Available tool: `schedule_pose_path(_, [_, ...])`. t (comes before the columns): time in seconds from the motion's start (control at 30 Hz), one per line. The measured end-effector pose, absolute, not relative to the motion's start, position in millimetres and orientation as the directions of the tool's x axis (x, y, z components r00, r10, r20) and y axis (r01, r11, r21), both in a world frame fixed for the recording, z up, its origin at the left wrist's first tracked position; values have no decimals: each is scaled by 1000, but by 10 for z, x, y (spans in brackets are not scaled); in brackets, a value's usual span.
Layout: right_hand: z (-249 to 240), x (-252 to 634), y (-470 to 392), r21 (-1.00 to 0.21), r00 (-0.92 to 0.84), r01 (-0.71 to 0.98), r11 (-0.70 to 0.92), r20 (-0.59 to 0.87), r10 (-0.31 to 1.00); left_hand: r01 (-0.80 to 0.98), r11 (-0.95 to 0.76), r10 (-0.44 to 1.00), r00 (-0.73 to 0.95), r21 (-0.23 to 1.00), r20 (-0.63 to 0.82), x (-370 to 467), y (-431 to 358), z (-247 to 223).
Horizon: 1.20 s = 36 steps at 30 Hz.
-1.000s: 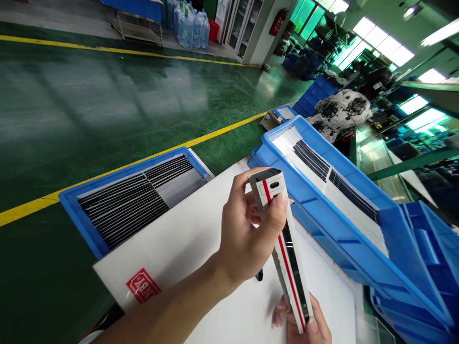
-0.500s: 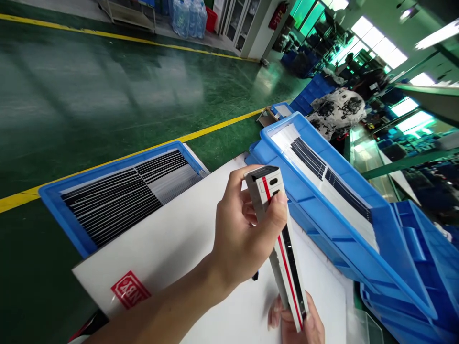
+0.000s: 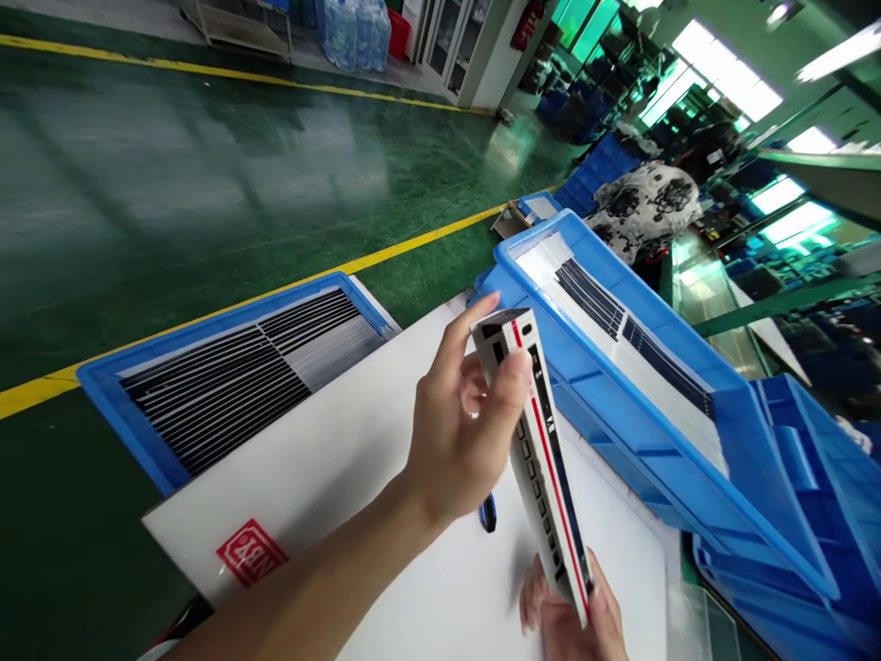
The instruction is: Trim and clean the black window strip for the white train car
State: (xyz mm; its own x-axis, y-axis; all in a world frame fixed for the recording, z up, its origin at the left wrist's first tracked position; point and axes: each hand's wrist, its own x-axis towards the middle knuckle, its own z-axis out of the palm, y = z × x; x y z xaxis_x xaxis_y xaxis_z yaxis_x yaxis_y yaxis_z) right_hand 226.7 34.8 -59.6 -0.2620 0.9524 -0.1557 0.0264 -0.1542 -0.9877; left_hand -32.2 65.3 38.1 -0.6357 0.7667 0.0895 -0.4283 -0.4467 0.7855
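Note:
A model train carriage (image 3: 541, 450), long, narrow and white with a red stripe, a black band and a row of window openings, is held tilted over the white tabletop (image 3: 406, 569). My left hand (image 3: 454, 441) grips its upper end, thumb on the striped face and index finger raised off the edge. Around the lower end, my right hand (image 3: 564, 635) is closed, with its thumb on one side and fingertips on the other. Under my left wrist, a small blue-and-black object (image 3: 488, 514) lies on the tabletop, too little of it showing to name.
Left of the board, a blue tray (image 3: 124, 427) holds rows of black and white strips. At the right, a blue bin (image 3: 619, 404) with white sheets and dark strips rests on stacked bins (image 3: 791, 569). A person in a patterned top (image 3: 651, 207) is farther back.
The carriage has turned about its length, bringing its windowed side into view. My left index finger has lifted from its top end, and the blue-and-black object shows more.

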Motion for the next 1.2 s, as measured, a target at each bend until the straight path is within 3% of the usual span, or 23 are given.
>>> schedule_pose_path(0.23, [-525, 2178, 244, -980, -417, 199, 26, -60, 907, -643, -351, 855, -517, 681, -48, -431, 826, 248])
schedule_pose_path(0.37, [-255, 1966, 258, -958, -496, 233, 165, 29, 868, -622, -109, 947, -303, 776, -109, -334, 737, 352])
schedule_pose_path(0.47, [104, 1921, 283, -949, -355, 249, 195, 98, 930, -542, 66, 979, -126, 838, -159, -130, 628, 426])
schedule_pose_path(0.57, [416, 1905, 308, -953, -255, 257, 157, 90, 963, -451, 152, 979, -54, 879, -197, 87, 540, 474])
schedule_pose_path(0.8, [512, 1799, 358, -977, -246, 188, 101, 52, 968, -292, 170, 974, -98, 941, -206, 334, 506, 519])
schedule_pose_path(0.97, [474, 1965, 185, -987, -7, 102, 125, 125, 992, -292, 182, 955, -176, 939, -240, 150, 494, 484])
schedule_pose_path(1.2, [277, 2340, 208, -982, 309, -79, 171, 139, 941, -303, 118, 772, -571, 946, -279, -683, 477, 249])
